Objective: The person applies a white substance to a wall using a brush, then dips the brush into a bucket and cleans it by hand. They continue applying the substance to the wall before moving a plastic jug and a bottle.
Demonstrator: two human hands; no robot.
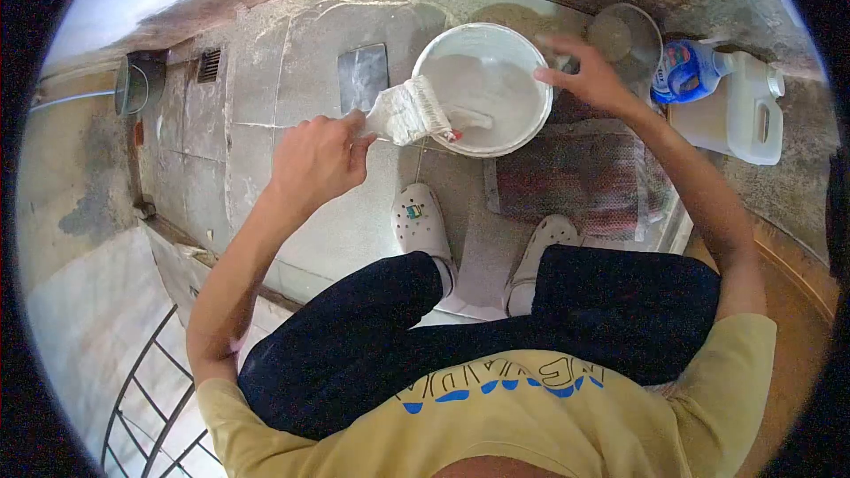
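Nearest me, my yellow shirt (496, 416) carries outlined letters above blue shapes; I can't read the word surely. Beyond my dark trousers (354, 336) are my pale, perforated clogs (420, 219), the left with a small green-and-yellow charm. A red-and-grey woven mat (567, 179) lies on the floor (252, 88) just beside the bucket (423, 115). My left hand (319, 158) is closed round the handle of a broad brush (413, 113), its head thickly coated white, tilted over the bucket's near left rim, a red fleck at its tip. The round white bucket holds greyish-white liquid. My right hand (589, 78) is partly open at the opposite rim, thumb and fingers apart; I can't tell whether it touches. Right of it stand a blue bottle (686, 73), its label lettering too small to read, and a cloudy jug (753, 111).
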